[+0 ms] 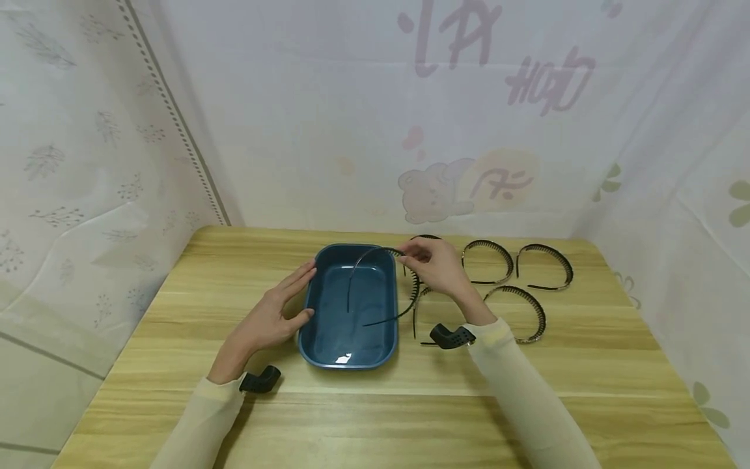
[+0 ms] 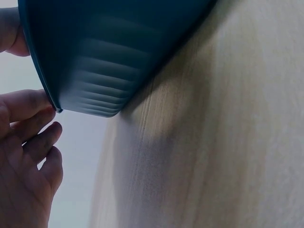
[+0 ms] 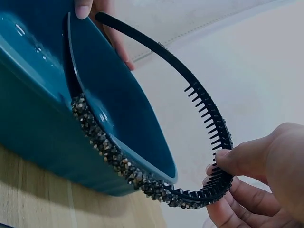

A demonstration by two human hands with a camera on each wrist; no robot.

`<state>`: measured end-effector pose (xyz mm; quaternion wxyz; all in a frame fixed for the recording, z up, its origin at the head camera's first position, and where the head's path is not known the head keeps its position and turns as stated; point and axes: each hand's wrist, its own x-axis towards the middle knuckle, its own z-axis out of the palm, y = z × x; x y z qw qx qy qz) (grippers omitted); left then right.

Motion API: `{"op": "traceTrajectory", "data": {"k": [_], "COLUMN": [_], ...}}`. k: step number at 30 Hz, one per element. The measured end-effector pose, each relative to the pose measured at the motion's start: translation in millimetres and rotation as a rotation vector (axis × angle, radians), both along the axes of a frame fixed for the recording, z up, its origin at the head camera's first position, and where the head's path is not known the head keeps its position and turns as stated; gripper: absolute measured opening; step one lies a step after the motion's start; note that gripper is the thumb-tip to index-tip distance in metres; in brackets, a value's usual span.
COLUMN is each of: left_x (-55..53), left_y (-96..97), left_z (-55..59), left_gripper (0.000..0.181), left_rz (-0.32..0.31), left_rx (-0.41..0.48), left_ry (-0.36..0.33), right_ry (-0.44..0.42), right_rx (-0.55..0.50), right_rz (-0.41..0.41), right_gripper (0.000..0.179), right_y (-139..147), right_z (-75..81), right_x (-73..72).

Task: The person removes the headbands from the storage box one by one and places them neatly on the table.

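Observation:
A black toothed headband with dark sparkling stones along its band is pinched at the top of its curve by my right hand. In the head view it hangs over the right side of a blue rectangular basin, its two ends pointing toward the basin's inside. My left hand rests against the basin's left rim, fingers extended, with thumb and fingertips touching the edge. The left wrist view shows the basin's ribbed outer wall beside the left fingers.
Several more headbands lie on the wooden table right of the basin: one at far right, one at the back, one nearer, and others partly hidden by the right hand. A patterned curtain hangs behind the table.

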<state>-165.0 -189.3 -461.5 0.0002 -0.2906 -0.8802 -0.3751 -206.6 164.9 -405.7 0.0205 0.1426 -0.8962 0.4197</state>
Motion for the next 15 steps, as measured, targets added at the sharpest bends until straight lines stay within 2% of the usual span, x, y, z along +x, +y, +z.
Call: {"op": "traceTrajectory", "data": {"k": [6, 15], "left_x": [0.3, 0.4], "left_y": [1.9, 0.0], "left_z": [2.2, 0.0], "left_gripper": [0.08, 0.077], "left_rz": [-0.011, -0.004], "left_rx": [0.002, -0.011], "left_ry": [0.002, 0.032], "right_ry": [-0.043, -0.033], "right_rx": [-0.016, -0.059], "right_rz": [-0.023, -0.03], "right_gripper": [0.023, 0.021], "right_y": [9.1, 18.3], "right_z": [2.2, 1.5], "right_x": [4.0, 3.4]}}
